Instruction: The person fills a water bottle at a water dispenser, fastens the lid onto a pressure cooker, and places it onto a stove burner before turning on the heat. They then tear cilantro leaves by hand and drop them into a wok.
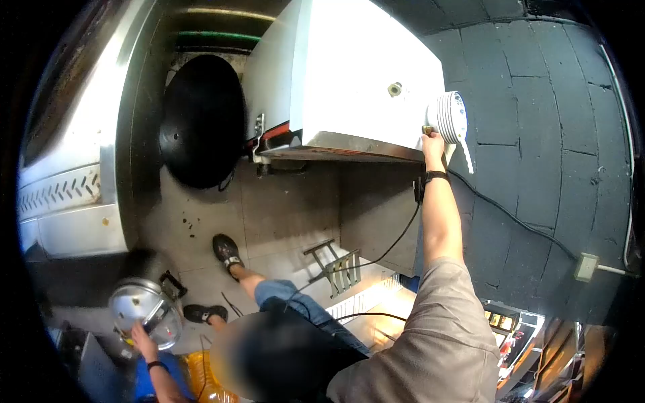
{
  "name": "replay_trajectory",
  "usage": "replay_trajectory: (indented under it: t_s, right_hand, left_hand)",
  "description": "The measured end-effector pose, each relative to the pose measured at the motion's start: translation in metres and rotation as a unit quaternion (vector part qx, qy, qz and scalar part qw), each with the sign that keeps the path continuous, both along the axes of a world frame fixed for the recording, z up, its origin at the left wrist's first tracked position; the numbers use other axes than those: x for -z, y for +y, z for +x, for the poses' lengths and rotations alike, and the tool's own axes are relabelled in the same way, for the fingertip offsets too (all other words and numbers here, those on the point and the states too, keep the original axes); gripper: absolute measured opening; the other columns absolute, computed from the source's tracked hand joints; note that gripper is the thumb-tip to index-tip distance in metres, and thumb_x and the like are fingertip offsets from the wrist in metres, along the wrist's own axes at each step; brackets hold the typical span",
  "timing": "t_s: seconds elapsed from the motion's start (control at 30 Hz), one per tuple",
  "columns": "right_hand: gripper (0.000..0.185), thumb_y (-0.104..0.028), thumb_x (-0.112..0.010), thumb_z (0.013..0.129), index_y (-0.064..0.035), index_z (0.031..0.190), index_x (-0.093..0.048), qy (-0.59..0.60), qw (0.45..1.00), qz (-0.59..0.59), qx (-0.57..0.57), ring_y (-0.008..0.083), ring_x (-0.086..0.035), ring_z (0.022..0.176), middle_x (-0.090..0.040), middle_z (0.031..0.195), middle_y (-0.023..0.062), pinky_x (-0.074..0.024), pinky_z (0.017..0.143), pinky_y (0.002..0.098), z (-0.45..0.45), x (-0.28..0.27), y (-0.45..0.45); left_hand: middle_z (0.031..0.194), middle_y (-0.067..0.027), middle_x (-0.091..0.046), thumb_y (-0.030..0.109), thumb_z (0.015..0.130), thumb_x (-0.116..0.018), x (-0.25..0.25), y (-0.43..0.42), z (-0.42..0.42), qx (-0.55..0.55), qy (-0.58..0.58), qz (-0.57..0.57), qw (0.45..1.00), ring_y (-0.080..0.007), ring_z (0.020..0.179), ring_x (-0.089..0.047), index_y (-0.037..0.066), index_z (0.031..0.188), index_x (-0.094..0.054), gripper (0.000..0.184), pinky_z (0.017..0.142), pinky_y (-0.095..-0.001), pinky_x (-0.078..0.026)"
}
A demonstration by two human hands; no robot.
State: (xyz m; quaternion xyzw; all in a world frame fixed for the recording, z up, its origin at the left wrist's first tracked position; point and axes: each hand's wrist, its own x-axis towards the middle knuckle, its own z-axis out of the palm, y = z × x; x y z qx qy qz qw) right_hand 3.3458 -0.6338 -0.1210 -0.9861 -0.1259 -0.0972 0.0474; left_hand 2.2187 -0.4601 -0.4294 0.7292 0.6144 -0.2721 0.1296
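Note:
At the lower left, my left hand (144, 341) lies against a round shiny metal lid (138, 309), its fingers stretched over the surface. My right arm reaches far up, with my right hand (433, 142) beside a stack of white bowls or plates (446, 115) at the end of a white cabinet. Its fingers are bent closed around a small brass-coloured piece that I cannot identify. A white strip (468, 158) hangs down beside the stack. On the white cabinet (363, 60) sits a small brass-coloured fitting (394, 89).
A large black wok (203, 121) stands left of the cabinet, near a steel counter (70, 232). A small folding stool (342, 270) is on the tiled floor, with a black cable (403, 235) running across. Dark block wall (537, 154) fills the right side.

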Motion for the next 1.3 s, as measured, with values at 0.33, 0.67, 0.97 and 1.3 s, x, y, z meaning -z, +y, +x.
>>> replay_trajectory:
  t_s: [0.33,0.67,0.97,1.3]
  right_hand:
    - [0.021,-0.015,-0.068,0.085,0.0007,0.099,-0.064,0.003,0.999,0.054,-0.005,0.0247,-0.064,0.088,-0.069,0.093,0.0149,-0.0498,0.083,0.0374,-0.086,-0.044,0.049]
    - [0.009,-0.001,-0.068,0.082,-0.001,0.088,-0.061,0.323,0.855,-0.06,-0.402,0.0096,-0.053,0.069,-0.059,0.077,0.0014,-0.0455,0.063,0.0248,-0.397,-0.049,0.124]
    - [0.021,-0.011,-0.073,0.076,-0.0001,0.086,-0.058,0.434,0.632,-0.088,-0.636,0.0348,-0.064,0.075,-0.064,0.082,0.0184,-0.0527,0.069,0.0399,-0.766,0.162,0.228]
    - [0.022,-0.013,-0.07,0.077,-0.003,0.092,-0.057,0.365,0.562,-0.106,-0.735,0.0386,-0.062,0.087,-0.062,0.097,0.0167,-0.0507,0.076,0.0472,-0.976,0.32,0.26]
  left_hand:
    - [0.138,-0.0172,-0.048,0.048,0.081,-0.06,0.011,0.009,0.0,-0.72,-0.371,-0.066,0.583,-0.0345,0.121,-0.048,0.01,0.137,-0.045,0.069,0.096,-0.0468,-0.046]
    - [0.147,-0.0144,-0.039,0.031,0.079,-0.071,-0.039,0.004,0.052,-0.131,-0.133,0.121,0.975,-0.0336,0.143,-0.026,0.014,0.124,-0.056,0.051,0.112,-0.0656,-0.018]
    - [0.138,-0.0181,-0.047,0.006,0.084,-0.059,-0.032,-0.013,-0.006,-0.305,-0.135,0.008,0.943,-0.0353,0.131,-0.044,0.02,0.141,-0.046,0.06,0.111,-0.0504,-0.033]
    - [0.127,-0.0296,-0.053,0.059,0.086,-0.06,-0.035,0.021,-0.026,-0.544,-0.19,-0.032,0.817,-0.0421,0.108,-0.06,0.003,0.145,-0.031,0.087,0.09,-0.0466,-0.051]
